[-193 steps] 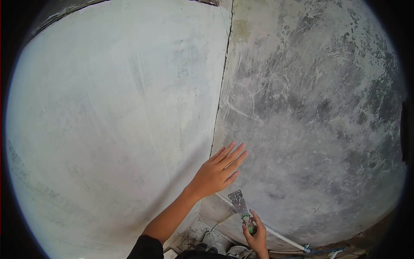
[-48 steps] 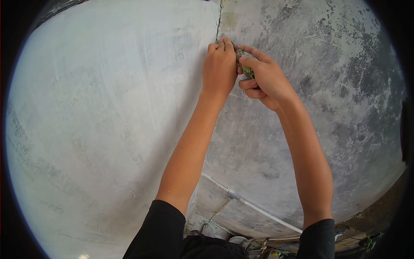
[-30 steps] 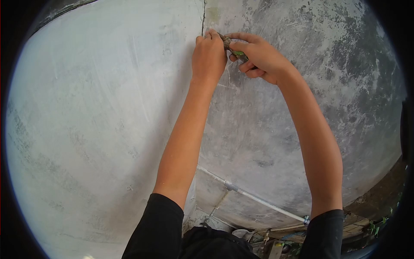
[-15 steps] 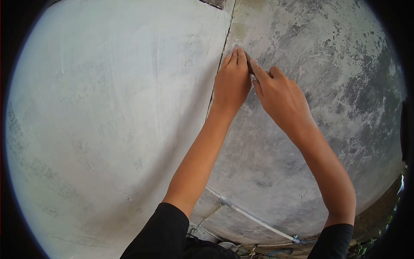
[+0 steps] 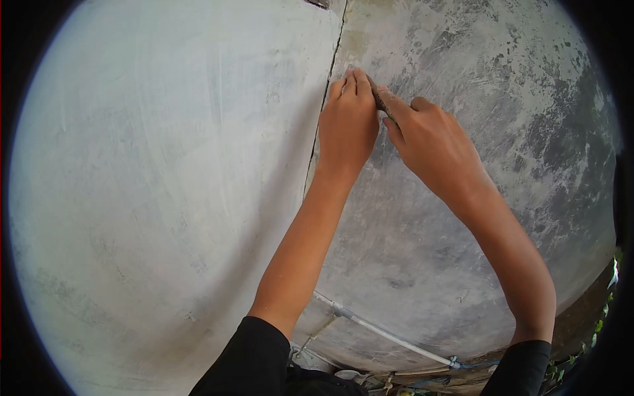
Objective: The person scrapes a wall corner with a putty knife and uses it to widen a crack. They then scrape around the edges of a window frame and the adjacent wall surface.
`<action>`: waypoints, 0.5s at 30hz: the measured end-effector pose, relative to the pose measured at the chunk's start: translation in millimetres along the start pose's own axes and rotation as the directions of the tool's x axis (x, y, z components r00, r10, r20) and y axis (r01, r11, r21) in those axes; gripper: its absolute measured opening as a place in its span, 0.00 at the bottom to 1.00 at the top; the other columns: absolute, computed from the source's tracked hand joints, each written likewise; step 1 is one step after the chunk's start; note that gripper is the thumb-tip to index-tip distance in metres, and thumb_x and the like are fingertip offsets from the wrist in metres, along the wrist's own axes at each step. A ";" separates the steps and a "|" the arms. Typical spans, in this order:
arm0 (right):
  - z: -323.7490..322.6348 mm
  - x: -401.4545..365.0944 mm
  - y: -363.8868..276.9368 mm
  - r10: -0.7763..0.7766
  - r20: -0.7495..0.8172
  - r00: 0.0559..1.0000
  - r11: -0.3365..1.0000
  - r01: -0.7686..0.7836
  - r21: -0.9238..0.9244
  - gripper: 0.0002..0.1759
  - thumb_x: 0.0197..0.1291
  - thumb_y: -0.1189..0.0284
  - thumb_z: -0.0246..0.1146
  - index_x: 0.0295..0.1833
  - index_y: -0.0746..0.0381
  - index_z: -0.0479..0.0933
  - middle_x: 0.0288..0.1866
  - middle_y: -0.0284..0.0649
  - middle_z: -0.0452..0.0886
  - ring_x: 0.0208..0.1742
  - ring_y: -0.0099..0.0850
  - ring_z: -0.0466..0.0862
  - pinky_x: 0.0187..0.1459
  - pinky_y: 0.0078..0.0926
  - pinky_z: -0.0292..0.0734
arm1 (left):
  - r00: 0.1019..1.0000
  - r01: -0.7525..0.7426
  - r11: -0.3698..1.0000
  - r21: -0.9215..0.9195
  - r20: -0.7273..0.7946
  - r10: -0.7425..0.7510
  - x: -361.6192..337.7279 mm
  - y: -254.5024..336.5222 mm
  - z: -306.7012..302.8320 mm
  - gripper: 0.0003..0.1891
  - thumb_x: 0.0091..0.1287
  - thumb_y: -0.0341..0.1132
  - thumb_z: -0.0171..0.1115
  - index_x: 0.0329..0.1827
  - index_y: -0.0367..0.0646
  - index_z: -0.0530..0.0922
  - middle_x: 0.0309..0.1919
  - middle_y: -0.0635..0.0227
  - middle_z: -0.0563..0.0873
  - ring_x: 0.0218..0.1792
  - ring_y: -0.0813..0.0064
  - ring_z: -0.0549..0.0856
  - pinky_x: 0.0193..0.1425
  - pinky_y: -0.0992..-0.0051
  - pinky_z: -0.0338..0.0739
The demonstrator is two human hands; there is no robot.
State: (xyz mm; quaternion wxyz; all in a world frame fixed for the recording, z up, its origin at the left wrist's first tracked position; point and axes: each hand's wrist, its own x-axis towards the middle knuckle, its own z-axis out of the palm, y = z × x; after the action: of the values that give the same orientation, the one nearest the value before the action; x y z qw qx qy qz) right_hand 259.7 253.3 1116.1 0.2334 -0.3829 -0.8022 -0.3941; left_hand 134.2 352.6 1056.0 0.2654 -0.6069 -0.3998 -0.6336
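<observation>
A slim, dark scraper (image 5: 378, 98) rests against the wall just right of a long crack. My right hand (image 5: 436, 142) is closed around its lower end, the index finger lying along it. At its upper end, the fingers of my left hand (image 5: 350, 122) are bent over the scraper and press it to the wall. Those fingers hide most of its working end. Both hands are side by side, close together on the same tool.
Left of the crack (image 5: 321, 105) the wall (image 5: 178, 145) is smooth and whitish; right of it the wall (image 5: 528, 145) is grey and patchy. A pale pipe (image 5: 389, 336) crosses low down. Green leaves (image 5: 599, 326) show at the lower right.
In the view, both hands and the scraper sit slightly further left, and the crack has shifted left too. More of the scraper shows between the hands. The hold looks the same.
</observation>
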 end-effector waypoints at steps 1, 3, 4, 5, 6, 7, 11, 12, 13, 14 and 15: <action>2.8 7.2 -1.0 -0.005 -0.014 1.000 1.000 0.005 -0.003 0.23 0.71 0.74 0.62 0.68 0.70 0.77 0.34 0.55 0.85 0.33 0.48 0.90 0.33 0.39 0.87 | 0.998 -0.021 0.999 0.038 -0.066 0.024 3.2 -6.5 1.9 0.24 0.65 0.22 0.63 0.64 0.22 0.77 0.57 0.43 0.87 0.60 0.53 0.84 0.62 0.67 0.84; 10.9 12.1 1.9 0.003 -0.015 1.000 1.000 -0.003 -0.008 0.23 0.69 0.75 0.63 0.68 0.70 0.77 0.34 0.55 0.85 0.33 0.48 0.90 0.33 0.39 0.87 | 0.983 -0.050 0.994 0.098 -0.170 0.066 4.1 -9.2 10.1 0.23 0.65 0.23 0.63 0.63 0.24 0.78 0.53 0.48 0.88 0.56 0.54 0.85 0.58 0.65 0.83; 12.3 9.9 3.8 0.004 -0.006 1.000 1.000 -0.004 -0.018 0.23 0.68 0.76 0.63 0.68 0.71 0.77 0.33 0.55 0.85 0.33 0.48 0.90 0.33 0.39 0.87 | 0.996 -0.005 0.996 0.094 -0.092 0.014 8.8 -11.5 10.4 0.22 0.65 0.23 0.62 0.63 0.24 0.78 0.53 0.48 0.88 0.57 0.53 0.85 0.60 0.65 0.83; 13.8 12.2 4.7 -0.001 -0.006 1.000 1.000 0.001 -0.028 0.23 0.67 0.77 0.63 0.67 0.71 0.77 0.33 0.55 0.86 0.33 0.48 0.90 0.33 0.40 0.87 | 0.997 -0.005 0.998 0.062 -0.079 0.010 9.5 -7.9 11.9 0.22 0.65 0.22 0.62 0.63 0.24 0.78 0.54 0.48 0.88 0.58 0.54 0.85 0.60 0.66 0.83; 15.4 14.3 3.3 -0.014 -0.004 1.000 0.999 0.014 -0.033 0.24 0.66 0.78 0.63 0.67 0.72 0.77 0.33 0.55 0.86 0.33 0.49 0.90 0.33 0.40 0.87 | 0.998 0.002 0.999 0.037 -0.067 0.000 8.1 -5.3 8.4 0.22 0.65 0.22 0.62 0.63 0.24 0.78 0.54 0.48 0.88 0.59 0.54 0.85 0.61 0.66 0.83; 10.3 11.3 0.3 -0.006 0.004 1.000 1.000 0.006 -0.029 0.23 0.66 0.79 0.63 0.66 0.72 0.77 0.33 0.55 0.86 0.33 0.48 0.90 0.33 0.40 0.87 | 0.998 0.013 1.000 0.017 -0.057 -0.012 5.2 -5.6 4.3 0.22 0.65 0.22 0.61 0.63 0.24 0.78 0.54 0.48 0.88 0.60 0.54 0.85 0.62 0.66 0.83; 1.5 14.4 -9.9 0.028 0.035 0.999 1.000 -0.028 0.002 0.22 0.64 0.81 0.62 0.64 0.73 0.78 0.32 0.55 0.86 0.33 0.48 0.90 0.33 0.39 0.87 | 0.993 -0.041 0.997 0.061 -0.107 0.047 1.9 -4.7 8.1 0.21 0.66 0.22 0.61 0.62 0.23 0.78 0.53 0.49 0.89 0.61 0.55 0.85 0.63 0.67 0.83; 2.9 13.2 -7.3 0.058 0.055 0.997 0.998 -0.058 0.008 0.21 0.64 0.81 0.62 0.63 0.73 0.78 0.32 0.55 0.86 0.33 0.48 0.90 0.33 0.39 0.87 | 0.994 -0.029 0.996 0.083 -0.100 0.037 3.3 -2.7 6.1 0.21 0.66 0.22 0.60 0.63 0.23 0.78 0.53 0.50 0.89 0.59 0.55 0.85 0.60 0.66 0.84; 5.0 11.0 -4.6 0.040 0.027 0.999 0.999 -0.040 0.004 0.21 0.64 0.81 0.62 0.62 0.73 0.79 0.31 0.54 0.86 0.33 0.48 0.90 0.33 0.39 0.87 | 0.996 -0.014 0.998 0.066 -0.090 0.020 5.0 -1.7 4.1 0.21 0.66 0.22 0.60 0.63 0.24 0.78 0.52 0.50 0.89 0.58 0.54 0.85 0.59 0.65 0.84; 8.9 7.9 -3.7 0.031 -0.003 1.000 1.000 -0.031 0.001 0.20 0.64 0.81 0.62 0.61 0.73 0.79 0.31 0.54 0.86 0.32 0.48 0.90 0.33 0.39 0.87 | 0.997 -0.007 0.999 0.048 -0.074 0.010 5.6 -1.6 1.4 0.21 0.66 0.22 0.61 0.63 0.24 0.78 0.52 0.50 0.89 0.57 0.54 0.86 0.58 0.65 0.84; 11.5 2.9 -3.3 0.025 -0.030 0.999 1.000 -0.025 0.003 0.19 0.63 0.81 0.62 0.60 0.73 0.79 0.30 0.54 0.86 0.32 0.48 0.90 0.33 0.39 0.87 | 0.999 0.000 0.999 0.033 -0.050 0.001 3.0 -0.1 -0.9 0.22 0.66 0.23 0.61 0.63 0.24 0.78 0.52 0.50 0.89 0.56 0.54 0.86 0.57 0.64 0.84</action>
State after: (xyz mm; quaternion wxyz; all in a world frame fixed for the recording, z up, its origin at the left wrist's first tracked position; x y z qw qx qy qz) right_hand 254.5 262.6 1109.9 0.2511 -0.3867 -0.7942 -0.3958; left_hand 133.3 352.4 1059.0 0.2853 -0.5864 -0.4031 -0.6421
